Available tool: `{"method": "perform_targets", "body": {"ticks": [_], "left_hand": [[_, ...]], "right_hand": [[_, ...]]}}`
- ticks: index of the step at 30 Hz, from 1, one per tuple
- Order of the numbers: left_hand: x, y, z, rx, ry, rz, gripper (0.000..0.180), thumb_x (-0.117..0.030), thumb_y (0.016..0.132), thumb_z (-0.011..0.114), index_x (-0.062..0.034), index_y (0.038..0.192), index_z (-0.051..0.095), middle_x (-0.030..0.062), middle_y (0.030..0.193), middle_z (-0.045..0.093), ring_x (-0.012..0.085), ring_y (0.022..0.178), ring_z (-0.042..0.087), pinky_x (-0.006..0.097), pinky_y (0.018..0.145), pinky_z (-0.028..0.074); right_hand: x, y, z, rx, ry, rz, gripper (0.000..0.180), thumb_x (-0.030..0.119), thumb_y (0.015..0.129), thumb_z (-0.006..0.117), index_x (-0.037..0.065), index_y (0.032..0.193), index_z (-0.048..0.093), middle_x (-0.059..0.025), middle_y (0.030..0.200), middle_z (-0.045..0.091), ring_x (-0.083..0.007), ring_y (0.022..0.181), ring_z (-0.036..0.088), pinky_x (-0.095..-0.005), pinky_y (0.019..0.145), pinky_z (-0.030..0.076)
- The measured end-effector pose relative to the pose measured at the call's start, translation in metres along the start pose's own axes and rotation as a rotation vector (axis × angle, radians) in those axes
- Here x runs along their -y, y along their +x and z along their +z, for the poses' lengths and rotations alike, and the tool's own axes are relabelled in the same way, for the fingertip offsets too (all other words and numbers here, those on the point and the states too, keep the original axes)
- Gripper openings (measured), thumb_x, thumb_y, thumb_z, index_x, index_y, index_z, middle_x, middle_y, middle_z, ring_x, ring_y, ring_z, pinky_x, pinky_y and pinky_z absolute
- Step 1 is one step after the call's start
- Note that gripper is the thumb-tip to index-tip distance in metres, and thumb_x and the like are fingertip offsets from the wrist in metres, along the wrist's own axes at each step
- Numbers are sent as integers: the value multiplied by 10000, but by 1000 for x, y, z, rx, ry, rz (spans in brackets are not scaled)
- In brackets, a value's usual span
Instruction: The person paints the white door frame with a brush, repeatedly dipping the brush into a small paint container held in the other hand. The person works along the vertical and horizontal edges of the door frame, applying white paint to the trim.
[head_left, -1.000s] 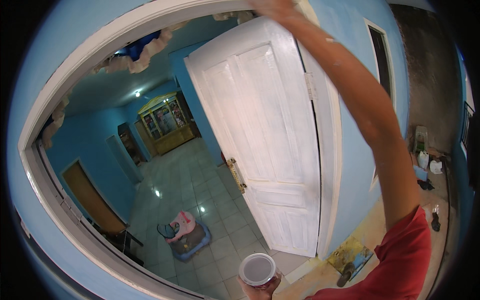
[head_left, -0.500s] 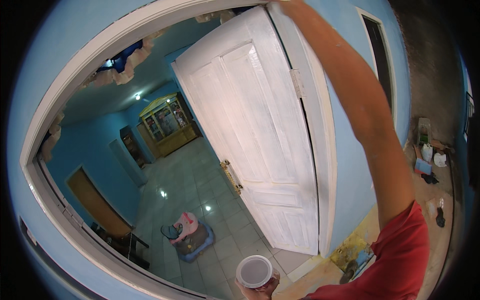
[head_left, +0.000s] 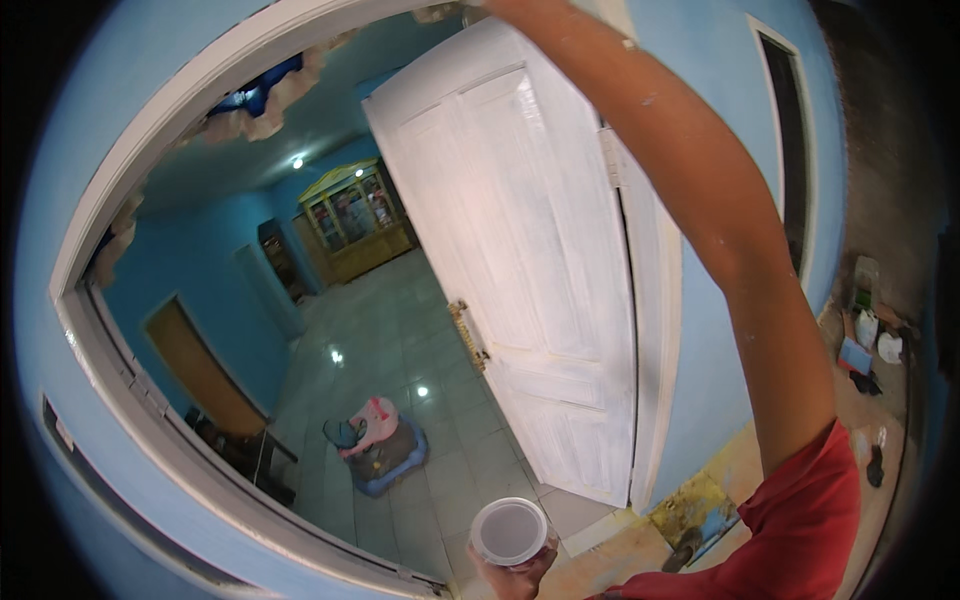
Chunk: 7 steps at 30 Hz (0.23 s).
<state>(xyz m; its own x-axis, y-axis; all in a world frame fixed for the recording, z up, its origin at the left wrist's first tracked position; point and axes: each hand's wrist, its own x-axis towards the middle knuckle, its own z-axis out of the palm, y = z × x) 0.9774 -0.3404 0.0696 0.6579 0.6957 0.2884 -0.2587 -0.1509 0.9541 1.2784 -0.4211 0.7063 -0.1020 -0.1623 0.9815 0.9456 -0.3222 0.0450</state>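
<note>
My left hand point(head_left: 515, 575), low in the picture, is closed around a round plastic tub point(head_left: 509, 532) with a white rim and a pale greyish-white inside. Above it and to the right is a white panelled door point(head_left: 520, 240), standing ajar, its paint streaky. From the lower right, my right arm point(head_left: 715, 220) in a red sleeve point(head_left: 800, 510) reaches up across the door's hinge side. Only the edge of my right hand point(head_left: 512, 8) shows at the top, by the door's upper corner; its fingers, and anything in them, are out of the picture.
A white door frame point(head_left: 85, 260) curves round the opening. The door has an ornate handle point(head_left: 467, 335) and a hinge point(head_left: 612, 158). Inside, a pink and blue baby walker point(head_left: 375, 445) stands on tiles before a yellow cabinet point(head_left: 350, 215). Assorted items point(head_left: 865, 345) lie outside at right.
My right hand has shifted left along the top, and more of it has left the picture. The view has turned slightly. My left hand still holds the tub.
</note>
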Motion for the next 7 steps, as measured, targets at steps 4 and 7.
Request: {"method": "perform_targets", "body": {"ticks": [4,7], "left_hand": [[2,-18,-2,-91,63,37,1067,-190,651,1024,42,1474,385,184,1355,632,292,1234,664,450,1077,531],[11,-55,-21,-256,196,20,1100,-212,644,1031,54,1491,382,190,1381,616,303,1271,646,454,1109,509]], "right_hand": [[-16,-21,-23,-4,188,26,365,376,1120,518,83,1098,735,-199,900,796,-385,776,780,-530,714,648],[-47,-89,-22,29,382,182,313,338,1089,575,61,1161,702,-221,947,785,-391,813,777,-508,687,658]]}}
